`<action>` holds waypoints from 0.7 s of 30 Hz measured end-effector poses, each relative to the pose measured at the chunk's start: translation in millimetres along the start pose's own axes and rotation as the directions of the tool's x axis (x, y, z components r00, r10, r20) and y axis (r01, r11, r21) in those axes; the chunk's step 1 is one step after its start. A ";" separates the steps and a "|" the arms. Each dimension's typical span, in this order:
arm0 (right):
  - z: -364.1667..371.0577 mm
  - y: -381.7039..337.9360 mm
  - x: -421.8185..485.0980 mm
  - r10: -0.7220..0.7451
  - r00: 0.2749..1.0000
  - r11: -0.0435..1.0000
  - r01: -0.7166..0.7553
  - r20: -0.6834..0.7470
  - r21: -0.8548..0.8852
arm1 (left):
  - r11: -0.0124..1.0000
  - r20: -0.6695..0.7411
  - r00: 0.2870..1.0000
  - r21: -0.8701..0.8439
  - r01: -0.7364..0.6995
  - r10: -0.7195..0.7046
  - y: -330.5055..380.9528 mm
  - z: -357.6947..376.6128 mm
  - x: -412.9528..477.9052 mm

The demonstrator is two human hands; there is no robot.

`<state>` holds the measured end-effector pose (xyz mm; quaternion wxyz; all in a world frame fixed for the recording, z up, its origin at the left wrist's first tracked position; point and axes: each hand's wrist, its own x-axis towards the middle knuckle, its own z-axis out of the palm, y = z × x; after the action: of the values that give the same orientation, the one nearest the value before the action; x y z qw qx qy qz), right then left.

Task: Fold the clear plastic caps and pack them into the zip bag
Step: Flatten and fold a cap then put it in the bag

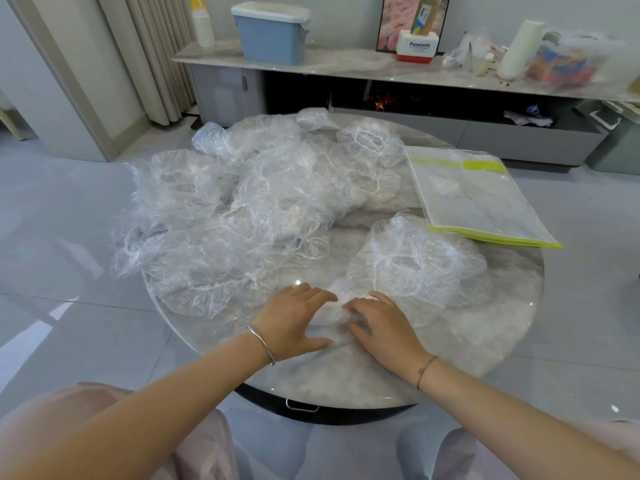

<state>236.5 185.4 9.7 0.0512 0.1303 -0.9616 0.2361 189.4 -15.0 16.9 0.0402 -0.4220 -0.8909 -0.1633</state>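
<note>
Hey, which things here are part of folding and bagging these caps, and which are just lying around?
For the job: pile of clear caps, loose cap, pressed cap under left hand and right hand, zip bag.
Lying about: blue bin, red and white box, white roll, white bottle, all on the sideboard.

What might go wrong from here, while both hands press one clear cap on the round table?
The thin clear plastic cap under the left hand and right hand may spring open once released, since only flat fingers press it. The clear zip bag with yellow-green edges seems to overhang the round marble table and may slide off. Caps at the left of the crumpled pile hang over the rim too.
</note>
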 end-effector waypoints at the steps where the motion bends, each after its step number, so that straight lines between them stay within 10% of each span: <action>1: -0.4 1.3 -1.7 0.041 0.999 0.997 -0.042 0.007 0.062 | 1.000 0.008 1.000 0.011 0.008 -0.008 -3.2 2.4 -0.4; 10: 0.0 3.0 -0.4 0.140 0.990 0.950 -0.142 0.025 0.277 | 0.883 0.031 0.911 -0.232 0.407 -0.412 -1.9 10.0 3.3; 21: -0.4 1.7 1.8 0.234 0.972 0.921 -0.222 -0.002 0.319 | 0.820 0.089 0.889 -0.353 0.450 -0.449 0.4 16.6 10.0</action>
<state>234.3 186.7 9.7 0.0209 0.0193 -0.9186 0.3941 184.4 -2.0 3.5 -0.0793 -0.2005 -0.9191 -0.3298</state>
